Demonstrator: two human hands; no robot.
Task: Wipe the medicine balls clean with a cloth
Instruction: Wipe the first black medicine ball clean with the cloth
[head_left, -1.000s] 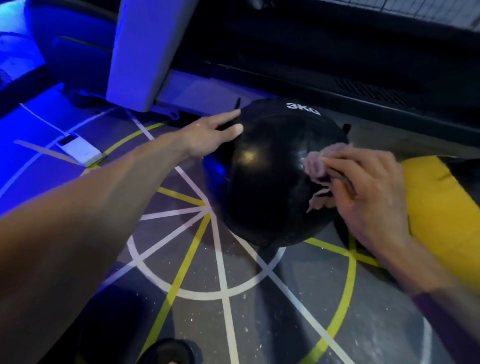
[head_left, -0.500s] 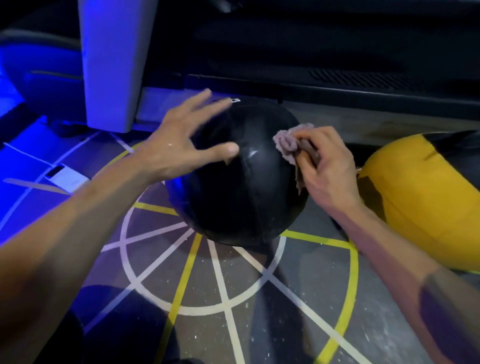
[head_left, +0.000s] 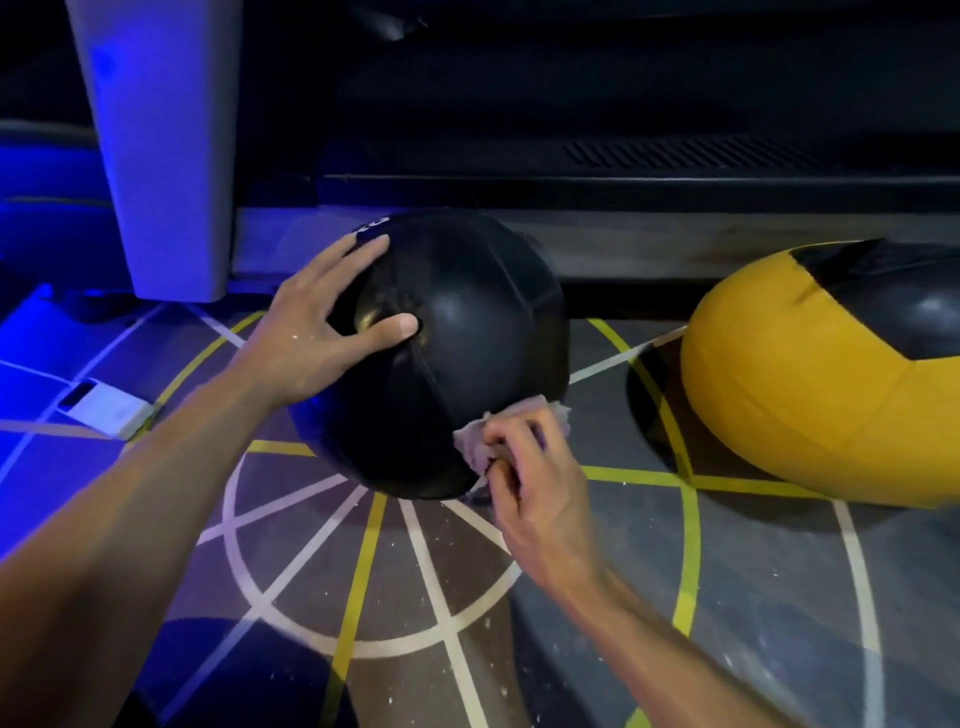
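A black medicine ball (head_left: 467, 332) sits on the marked gym floor in the middle of the view. My left hand (head_left: 322, 332) rests on its upper left side with fingers spread, thumb pressing the top panel. Low on the ball's right side, my right hand (head_left: 530, 467) grips a crumpled pale pink cloth (head_left: 478, 441) and holds it against the ball. A yellow and black medicine ball (head_left: 810, 374) lies on the floor to the right, apart from both hands.
A white pillar (head_left: 161, 150) stands behind the black ball at the left. A white flat device (head_left: 109, 410) lies on the floor at far left. A dark low ledge (head_left: 623, 192) runs along the back. The floor (head_left: 395, 571) carries white and yellow lines.
My right hand has moved the cloth from the ball's upper right down to its lower right side. My left hand has settled flat onto the ball's upper left.
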